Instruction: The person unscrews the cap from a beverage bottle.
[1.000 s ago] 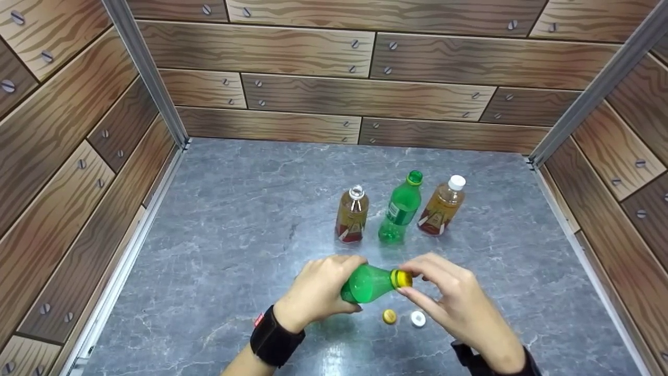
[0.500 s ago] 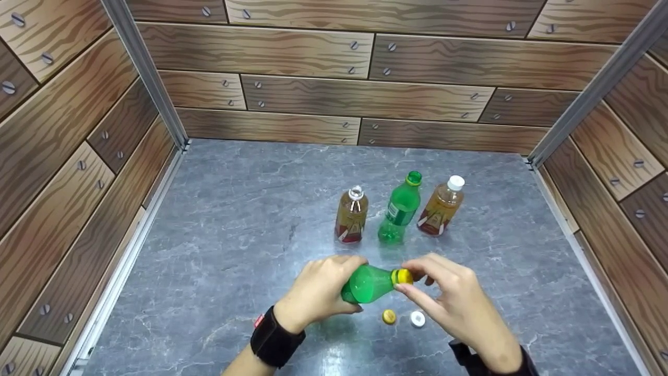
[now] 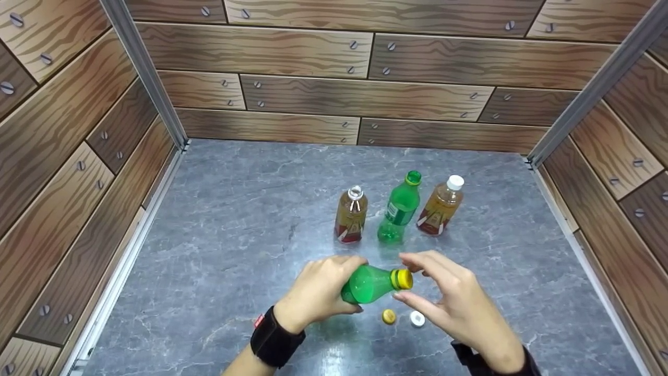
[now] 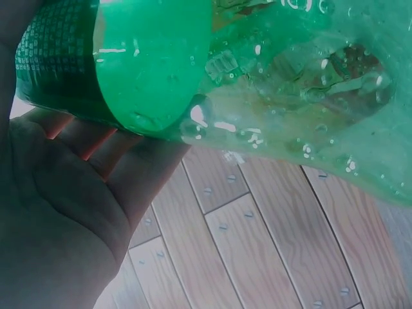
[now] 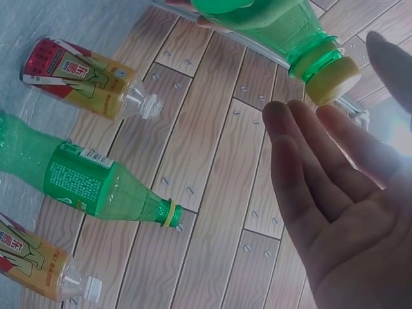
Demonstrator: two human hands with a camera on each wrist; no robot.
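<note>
My left hand point(image 3: 323, 287) grips a green soda bottle point(image 3: 369, 284) around its body, tilted so the neck points right. A yellow cap point(image 3: 402, 279) sits on that bottle's mouth. Around the cap, my right hand point(image 3: 454, 292) holds its thumb and fingers spread apart, and in the right wrist view the fingertips point(image 5: 328, 116) are right by the yellow cap point(image 5: 333, 80). Through the clear green plastic point(image 4: 277, 84), the left wrist view shows liquid and droplets, with the palm and fingers point(image 4: 96, 148) wrapped beneath.
Behind the hands stand an uncapped amber drink bottle point(image 3: 352, 216), an uncapped green bottle point(image 3: 401, 209) and an amber bottle with a white cap point(image 3: 441, 206). A loose yellow cap point(image 3: 389, 316) and a white cap point(image 3: 417, 318) lie on the grey tabletop point(image 3: 235, 224). Wood-patterned walls point(image 3: 313, 52) enclose it.
My right thumb and fingers have let go of the yellow cap and spread apart around it. The left hand and its bottle stay in place.
</note>
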